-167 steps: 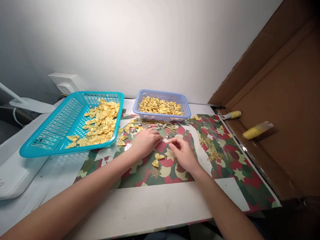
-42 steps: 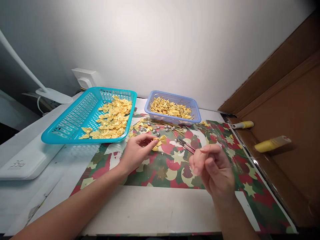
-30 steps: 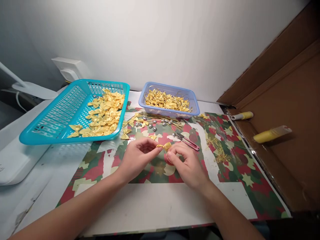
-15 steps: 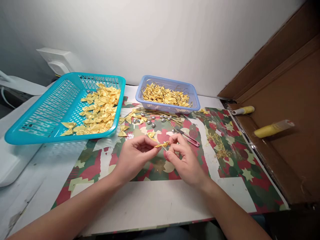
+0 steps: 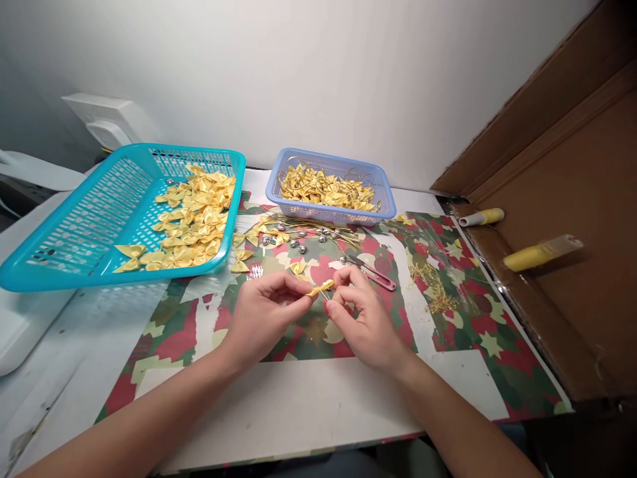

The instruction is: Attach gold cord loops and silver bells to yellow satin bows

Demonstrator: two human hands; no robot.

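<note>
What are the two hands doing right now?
Left hand: closed, pinching a shiny yellow fabric bow.
Right hand: fingers closed at a thin cord by the bow.

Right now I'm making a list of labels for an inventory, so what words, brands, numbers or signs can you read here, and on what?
No readable text anywhere.
Yellow-and-clear tube: small reddish mark near its tip, too small to read.
White device at the left edge: no lettering legible.
Teal basket, blue basket, pink-handled snips: none visible.
</note>
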